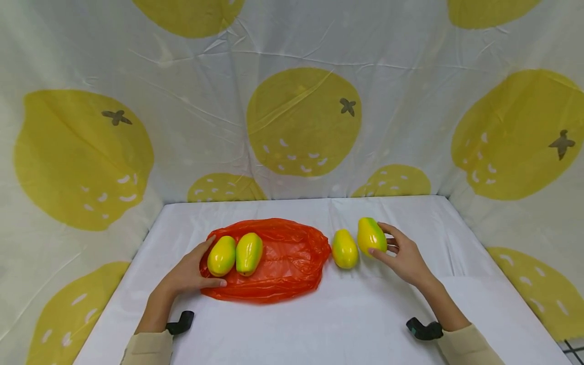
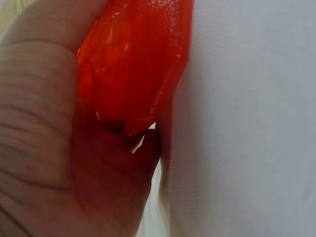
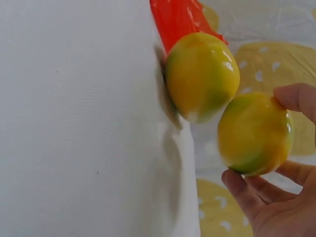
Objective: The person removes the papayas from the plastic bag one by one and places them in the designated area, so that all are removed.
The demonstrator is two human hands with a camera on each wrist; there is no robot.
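My left hand (image 1: 189, 271) holds the left end of a red plastic bag (image 1: 287, 258), its thumb along the near rim and its fingers toward the far rim. In the left wrist view, bag film (image 2: 138, 59) lies between thumb and curled fingers. Two glossy yellow-green papayas, a left one (image 1: 221, 256) and a right one (image 1: 249, 253), lie side by side in the bag. My right hand (image 1: 408, 258) grips another papaya (image 1: 370, 235) between thumb and fingers, raised off the table in the right wrist view. Close to its left, one more papaya (image 1: 344, 249) rests on the table beside the bag.
A white cloth covers the table (image 1: 292, 329). Behind and at both sides hangs a pale curtain (image 1: 392, 45) printed with large yellow lemons. Black wrist mounts (image 1: 424, 329) sit at both sleeve cuffs.
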